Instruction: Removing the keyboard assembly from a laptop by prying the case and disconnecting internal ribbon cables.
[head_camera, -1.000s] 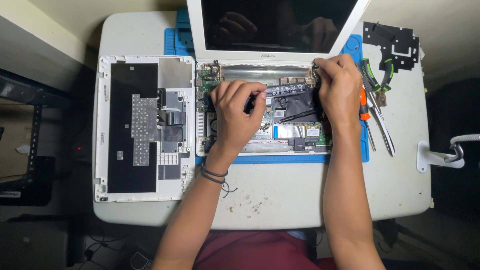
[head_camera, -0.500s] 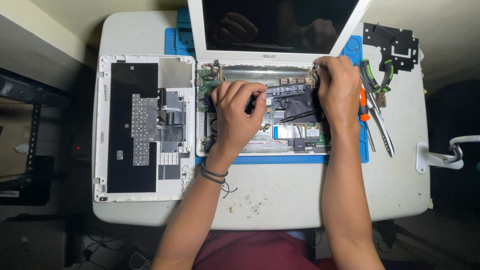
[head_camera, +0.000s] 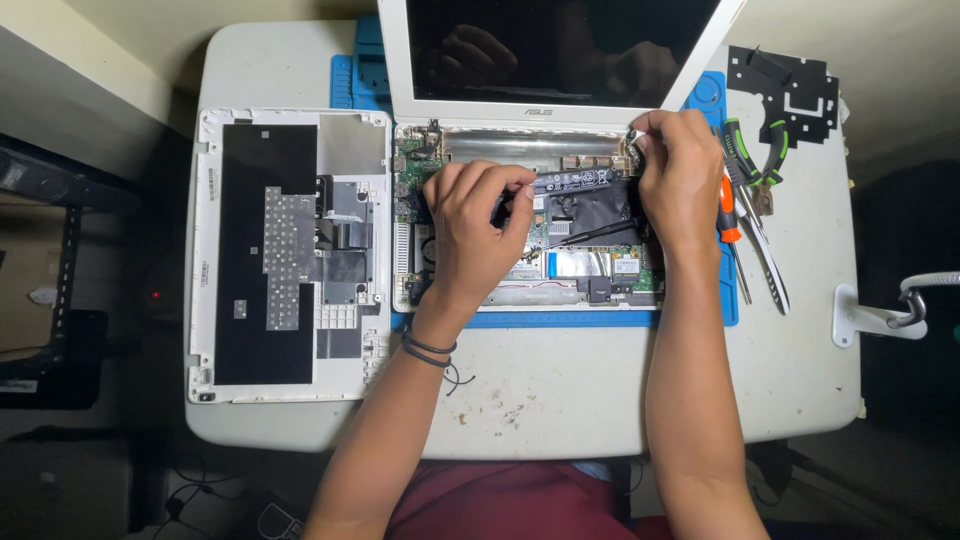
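The opened laptop base (head_camera: 520, 215) lies in front of me like a shallow tray, its white rim framing green circuit board at the left, a silver hinge bar along the far edge, black film over the middle, and a pale flat ribbon near the right. A long black battery strip (head_camera: 575, 181) with a white printed label runs across the far part of this bay. My left hand (head_camera: 475, 225) is curled over the board, fingers bent around a small dark tool whose tip I cannot make out. My right hand (head_camera: 680, 170) is clenched at the far right corner of the base, pinching a small silvery part (head_camera: 634, 136) by the hinge (too tiny to name).

The white screen lid (head_camera: 560, 55) stands open at the far side, its glass dark. Left of the base, just beside it, the removed keyboard cover (head_camera: 290, 250) lies face down, white plastic with a black sheet and a grey perforated plate. Under the base is a blue work mat (head_camera: 560, 319). On the right, an orange-handled screwdriver (head_camera: 729, 210), green-handled pliers (head_camera: 750, 150) and metal tweezers (head_camera: 765, 250) lie side by side; farther off sits a black cut-out bracket (head_camera: 785, 85).

All rests on a white table (head_camera: 560, 390), scuffed and speckled near me. A white clamp arm (head_camera: 885, 315) grips its right edge. The room around is dim, with dark shelving (head_camera: 50, 260) at left.
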